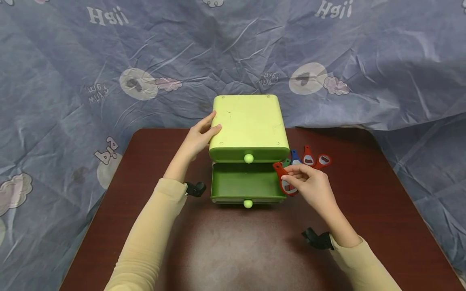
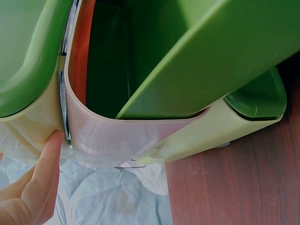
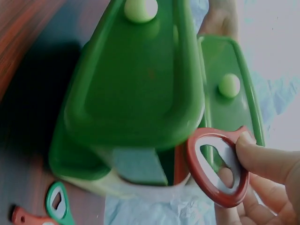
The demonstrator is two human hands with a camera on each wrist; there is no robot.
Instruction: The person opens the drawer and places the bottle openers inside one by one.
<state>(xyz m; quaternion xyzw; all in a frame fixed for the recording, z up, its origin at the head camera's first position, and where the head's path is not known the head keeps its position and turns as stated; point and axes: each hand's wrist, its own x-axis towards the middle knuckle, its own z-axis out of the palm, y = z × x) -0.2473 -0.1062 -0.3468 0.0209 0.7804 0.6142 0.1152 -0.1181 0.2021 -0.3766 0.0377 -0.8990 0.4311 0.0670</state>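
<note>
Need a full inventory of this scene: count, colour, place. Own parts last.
Cloth: 1, printed grey-blue, background
Table: 1, dark red-brown, in front of cloth
Cabinet: 1, pale yellow top, on table
Drawers: 3, green, in cabinet; middle one pulled out
Knobs: 2 visible, light green, on top and middle drawers
Held opener: 1, red, by open drawer's right side
Other openers: 4 visible (2 red, 1 blue, 1 green), on table right of cabinet
Wrist gear: 2, black, one per wrist
Sleeves: 2, cream, on forearms
Left hand: 1, bare, touching cabinet's left side
Right hand: 1, bare, pinching held opener
</note>
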